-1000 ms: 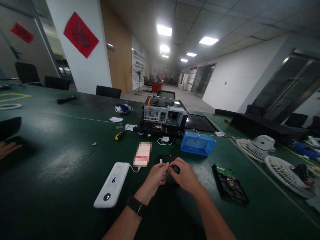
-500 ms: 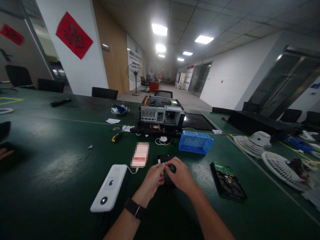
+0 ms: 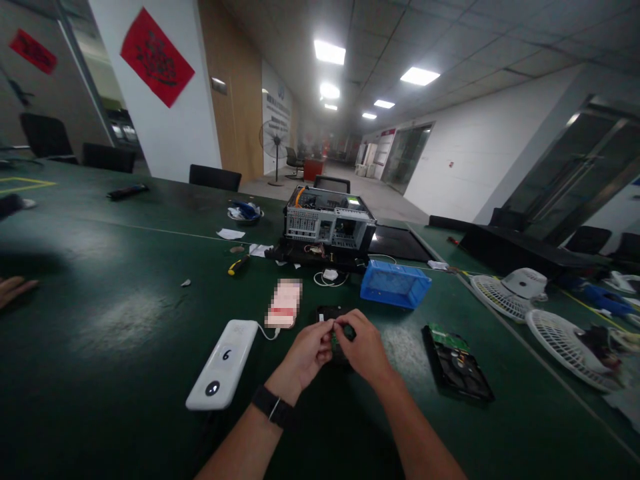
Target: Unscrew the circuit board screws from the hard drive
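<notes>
Left hand (image 3: pixel 306 351): fingers pinched narrow on the small black part (image 3: pixel 327 312).
Right hand (image 3: pixel 364 347): fingers curled, tips gripping the same part.
Part: low over the green table (image 3: pixel 125 320), between white power bank (image 3: pixel 223 365) and blue bin (image 3: pixel 395 285).

Both hands meet low in the middle of the green table (image 3: pixel 100 333). The left hand (image 3: pixel 307 350), a black watch (image 3: pixel 273 407) on its wrist, and the right hand (image 3: pixel 363 347) pinch a small dark component (image 3: pixel 330 313) between their fingertips; what it is cannot be told. Just left of them lies a white power bank (image 3: pixel 223 365) marked 6, its cable running to a blurred pink item (image 3: pixel 284 303). A bare hard drive (image 3: pixel 457 363) lies to the right, with a blue plastic bin (image 3: pixel 395 285) beyond it. Farther back stands an open computer case (image 3: pixel 327 223), and a yellow-handled screwdriver (image 3: pixel 239 265) lies to its left. Fan grilles (image 3: pixel 570 340) lie at far right. Another person's hand (image 3: pixel 15 289) rests at the left edge.
</notes>
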The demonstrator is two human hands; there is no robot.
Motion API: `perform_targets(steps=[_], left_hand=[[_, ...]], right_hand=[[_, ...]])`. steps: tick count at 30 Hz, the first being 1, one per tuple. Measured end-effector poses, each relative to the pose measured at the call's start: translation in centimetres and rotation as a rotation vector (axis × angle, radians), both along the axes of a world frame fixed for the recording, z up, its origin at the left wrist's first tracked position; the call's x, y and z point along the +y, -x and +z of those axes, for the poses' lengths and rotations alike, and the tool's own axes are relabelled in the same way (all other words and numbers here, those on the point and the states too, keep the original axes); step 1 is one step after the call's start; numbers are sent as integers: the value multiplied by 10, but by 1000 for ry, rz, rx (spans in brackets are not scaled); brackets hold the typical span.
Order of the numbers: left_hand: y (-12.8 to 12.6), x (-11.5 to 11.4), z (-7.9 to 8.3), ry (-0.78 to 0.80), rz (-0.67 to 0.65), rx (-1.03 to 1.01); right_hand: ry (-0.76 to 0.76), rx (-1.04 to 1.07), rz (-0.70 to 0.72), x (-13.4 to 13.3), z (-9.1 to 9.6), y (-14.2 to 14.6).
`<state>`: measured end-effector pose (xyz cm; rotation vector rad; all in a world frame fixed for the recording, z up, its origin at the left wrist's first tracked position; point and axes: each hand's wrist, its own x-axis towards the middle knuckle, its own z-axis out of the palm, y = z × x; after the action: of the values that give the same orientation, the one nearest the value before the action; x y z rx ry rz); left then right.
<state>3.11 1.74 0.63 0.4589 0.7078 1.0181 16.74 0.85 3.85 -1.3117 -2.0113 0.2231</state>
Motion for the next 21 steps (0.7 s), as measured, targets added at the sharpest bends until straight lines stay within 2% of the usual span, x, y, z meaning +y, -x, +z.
perform_targets(steps=[7, 11, 21], left_hand=[[0, 5, -7, 137, 53, -23], [2, 6, -7, 139, 90, 15], [0, 2, -2, 33, 9, 12]], right_hand=[[-4, -66, -136, -3, -14, 15], [6, -160, -121, -6, -20, 21], [21, -60, -74, -2, -8, 3]])
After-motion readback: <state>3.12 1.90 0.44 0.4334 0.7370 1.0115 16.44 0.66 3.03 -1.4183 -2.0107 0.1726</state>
